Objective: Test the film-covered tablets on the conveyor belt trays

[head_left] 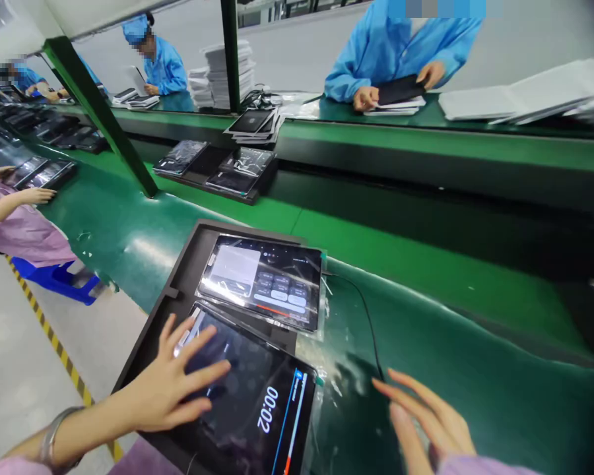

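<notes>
Spanning a lit screen: left hand (178,386) over near tablet (245,396), right hand (430,419) at black cable (366,310)

Left hand: fingers wide apart, palm down, over the left part of the near tablet. Nothing gripped. Contact of fingertips with the glass: cannot tell. Metal bracelet (52,435) on the wrist.

Right hand: off to the right of the tablets, above the green bench (406,330). Fingers narrow, tips drawn together at the lower end of the black cable. Whether they pinch it or sit just beside it: cannot tell. Cable curves up to near the right edge of the far tablet (270,260); whether it is plugged in there is unclear.

Near tablet: lies screen up in the dark tray (163,323), nearest the wearer. Display lit, reading "00:02" sideways, with a blue line and a white-and-red bar along its right side.

Far tablet: same tray, just beyond the near one, screen up and lit. Display shows a pale panel and a block of keys. Clear film juts past its right edge.

Surroundings: second tray (210,158) with film-covered tablets, on the bright green strip beyond the bench. At left, a co-worker's pink sleeve (24,231), hands at other tablets. Across the line, a co-worker in a blue smock (400,46) holds a black flat item (400,89) over white sheets.
</notes>
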